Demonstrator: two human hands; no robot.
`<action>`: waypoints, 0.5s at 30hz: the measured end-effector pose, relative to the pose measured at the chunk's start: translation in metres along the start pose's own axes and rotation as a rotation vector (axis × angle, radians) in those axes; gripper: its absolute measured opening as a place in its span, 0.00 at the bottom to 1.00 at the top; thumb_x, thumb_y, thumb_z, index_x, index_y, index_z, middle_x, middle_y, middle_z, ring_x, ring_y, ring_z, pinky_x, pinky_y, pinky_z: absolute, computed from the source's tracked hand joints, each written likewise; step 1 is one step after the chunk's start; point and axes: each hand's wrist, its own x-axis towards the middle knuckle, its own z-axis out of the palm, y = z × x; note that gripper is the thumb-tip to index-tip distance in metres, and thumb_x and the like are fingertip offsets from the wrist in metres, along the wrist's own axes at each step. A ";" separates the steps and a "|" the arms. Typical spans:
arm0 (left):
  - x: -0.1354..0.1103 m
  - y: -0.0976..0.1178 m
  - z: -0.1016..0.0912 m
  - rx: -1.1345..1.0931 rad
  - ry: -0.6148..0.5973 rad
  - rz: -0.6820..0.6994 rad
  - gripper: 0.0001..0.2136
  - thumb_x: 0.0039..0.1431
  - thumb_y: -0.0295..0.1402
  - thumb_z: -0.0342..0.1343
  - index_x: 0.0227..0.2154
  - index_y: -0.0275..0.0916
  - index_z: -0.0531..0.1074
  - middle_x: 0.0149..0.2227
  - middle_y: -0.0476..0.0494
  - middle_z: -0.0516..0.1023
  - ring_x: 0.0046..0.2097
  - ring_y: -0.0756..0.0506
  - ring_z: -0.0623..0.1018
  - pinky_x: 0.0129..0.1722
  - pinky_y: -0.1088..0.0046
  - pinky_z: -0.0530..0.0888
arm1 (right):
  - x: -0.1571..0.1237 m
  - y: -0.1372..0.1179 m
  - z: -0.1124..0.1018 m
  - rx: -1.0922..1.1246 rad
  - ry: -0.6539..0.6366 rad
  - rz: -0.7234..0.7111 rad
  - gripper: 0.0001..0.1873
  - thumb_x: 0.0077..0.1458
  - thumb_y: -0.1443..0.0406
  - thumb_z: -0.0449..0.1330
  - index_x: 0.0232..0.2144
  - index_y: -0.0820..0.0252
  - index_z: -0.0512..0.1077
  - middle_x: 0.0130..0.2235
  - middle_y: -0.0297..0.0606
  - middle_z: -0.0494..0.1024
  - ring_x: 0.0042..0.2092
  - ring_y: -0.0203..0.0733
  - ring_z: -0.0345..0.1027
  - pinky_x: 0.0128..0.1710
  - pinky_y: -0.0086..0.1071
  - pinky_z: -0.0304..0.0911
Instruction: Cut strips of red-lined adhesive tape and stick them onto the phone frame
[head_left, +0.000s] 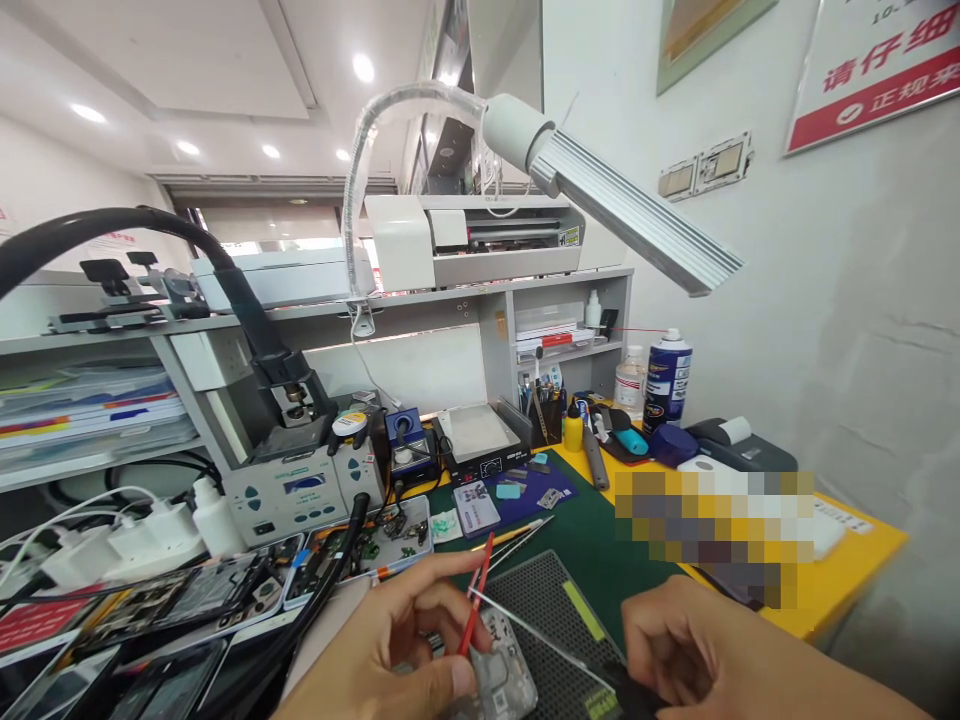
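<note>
Clock dirs about view ctr. At ~6:30, w/ L hand (416,630): clamping slim red tool (475,610) betw thumb & fingers, upper end tipped toward 12-1. At 6, right by same hand: gray metal phone part (504,690), beside/over perforated mat (551,590); can't tell if gripped too or just resting. At ~4:30, w/ R hand (679,635): curling fingers tog. on dark piece (628,692), exact grip partly hidden at btm edge. Betw hands, slanting from red tool toward 4: thin pale strip (536,629), meeting dark piece at lower end.

Around: at ~5:30, just past L fingertips, slim yellow-handled tool (510,531). Under work area, green mat (641,565). At ~7, parts tray (429,528) w/ small bits inside. At 8, opened phones (191,592) in rows, plus gray station (289,500) w/ small display, behind. At 4, yellow bottle (573,432). At 3, blue spray can (666,385), upright. At 2, lamp head (637,210), angled down toward 4.
</note>
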 end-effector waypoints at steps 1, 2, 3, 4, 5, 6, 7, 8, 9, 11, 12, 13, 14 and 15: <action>0.000 0.000 0.000 -0.001 0.004 -0.004 0.28 0.54 0.39 0.66 0.58 0.46 0.67 0.38 0.43 0.79 0.36 0.45 0.77 0.24 0.76 0.69 | 0.000 0.001 0.000 0.011 -0.016 0.002 0.11 0.46 0.71 0.61 0.27 0.58 0.61 0.24 0.26 0.71 0.19 0.25 0.55 0.13 0.17 0.44; 0.000 0.000 0.000 0.000 0.006 -0.007 0.28 0.54 0.39 0.66 0.58 0.47 0.67 0.38 0.43 0.79 0.36 0.45 0.77 0.24 0.76 0.69 | 0.000 0.002 0.001 0.026 -0.026 0.001 0.11 0.46 0.70 0.61 0.27 0.57 0.60 0.24 0.26 0.71 0.19 0.25 0.55 0.13 0.17 0.44; 0.000 0.001 0.001 0.002 0.005 -0.010 0.28 0.54 0.39 0.66 0.58 0.47 0.68 0.38 0.44 0.79 0.36 0.45 0.77 0.24 0.76 0.69 | 0.000 0.003 0.001 0.034 -0.020 -0.003 0.12 0.46 0.70 0.62 0.28 0.57 0.60 0.24 0.26 0.72 0.19 0.25 0.55 0.13 0.17 0.44; 0.000 0.002 0.001 0.006 0.004 -0.010 0.28 0.54 0.40 0.66 0.57 0.48 0.68 0.38 0.44 0.79 0.36 0.45 0.77 0.24 0.76 0.69 | 0.000 0.003 0.001 0.037 -0.015 -0.009 0.12 0.46 0.71 0.62 0.28 0.57 0.60 0.24 0.27 0.72 0.19 0.25 0.55 0.13 0.17 0.44; 0.000 0.002 0.001 0.010 0.003 -0.007 0.27 0.53 0.40 0.67 0.57 0.48 0.69 0.38 0.44 0.79 0.36 0.45 0.77 0.24 0.77 0.69 | 0.000 0.003 0.001 0.036 -0.013 -0.014 0.12 0.46 0.71 0.62 0.28 0.57 0.61 0.24 0.27 0.73 0.19 0.25 0.55 0.13 0.17 0.44; 0.000 0.003 0.001 0.013 0.003 -0.004 0.27 0.53 0.40 0.67 0.57 0.48 0.69 0.38 0.44 0.79 0.35 0.45 0.76 0.24 0.76 0.69 | 0.000 0.003 0.001 0.035 -0.015 -0.017 0.12 0.46 0.71 0.62 0.28 0.57 0.61 0.24 0.27 0.73 0.19 0.25 0.54 0.13 0.18 0.44; 0.001 0.004 0.002 0.013 0.003 -0.002 0.27 0.53 0.40 0.67 0.57 0.48 0.69 0.38 0.44 0.78 0.35 0.45 0.76 0.24 0.76 0.70 | 0.000 0.002 0.001 0.030 -0.015 -0.017 0.12 0.46 0.71 0.62 0.28 0.57 0.61 0.24 0.26 0.72 0.18 0.25 0.54 0.13 0.18 0.43; 0.001 0.004 0.002 0.012 0.005 -0.003 0.28 0.53 0.41 0.67 0.57 0.47 0.69 0.37 0.44 0.78 0.35 0.45 0.77 0.24 0.76 0.70 | 0.000 0.001 0.001 0.021 -0.017 -0.015 0.12 0.46 0.70 0.63 0.27 0.57 0.61 0.23 0.25 0.71 0.17 0.24 0.52 0.13 0.19 0.43; 0.001 0.005 0.002 0.009 0.007 -0.006 0.28 0.53 0.41 0.67 0.57 0.47 0.69 0.37 0.43 0.78 0.35 0.45 0.77 0.24 0.76 0.70 | -0.001 0.000 0.001 0.012 -0.020 -0.016 0.12 0.46 0.69 0.63 0.27 0.57 0.61 0.23 0.25 0.70 0.16 0.23 0.51 0.13 0.19 0.43; 0.001 0.005 0.002 0.004 0.013 -0.012 0.29 0.53 0.42 0.66 0.58 0.46 0.69 0.37 0.43 0.78 0.35 0.44 0.77 0.23 0.76 0.71 | -0.001 -0.003 0.001 -0.018 0.001 -0.029 0.13 0.47 0.67 0.64 0.27 0.57 0.61 0.23 0.24 0.67 0.16 0.24 0.50 0.13 0.19 0.44; 0.001 0.004 0.002 0.003 0.015 -0.014 0.29 0.53 0.42 0.67 0.58 0.46 0.69 0.37 0.43 0.78 0.35 0.44 0.77 0.23 0.76 0.71 | -0.001 -0.004 0.001 -0.040 0.015 -0.045 0.12 0.46 0.66 0.64 0.26 0.57 0.61 0.23 0.24 0.66 0.17 0.24 0.51 0.14 0.19 0.45; 0.001 0.004 0.002 0.003 0.016 -0.018 0.29 0.53 0.42 0.67 0.58 0.46 0.69 0.37 0.43 0.78 0.35 0.44 0.77 0.23 0.76 0.71 | -0.001 -0.004 0.001 -0.060 0.031 -0.061 0.12 0.46 0.66 0.64 0.26 0.58 0.61 0.23 0.25 0.65 0.18 0.25 0.52 0.14 0.19 0.46; 0.001 0.004 0.002 0.002 0.015 -0.021 0.29 0.52 0.42 0.67 0.58 0.46 0.69 0.37 0.43 0.78 0.35 0.45 0.76 0.23 0.76 0.71 | 0.000 -0.004 0.001 -0.078 0.050 -0.080 0.12 0.45 0.67 0.63 0.25 0.58 0.61 0.23 0.25 0.64 0.20 0.26 0.53 0.15 0.19 0.47; 0.002 0.003 0.002 0.000 0.014 -0.024 0.29 0.52 0.42 0.67 0.58 0.46 0.69 0.37 0.43 0.78 0.35 0.45 0.76 0.22 0.77 0.72 | 0.000 -0.004 0.002 -0.091 0.070 -0.095 0.11 0.45 0.68 0.63 0.24 0.58 0.61 0.23 0.25 0.64 0.21 0.27 0.54 0.16 0.19 0.48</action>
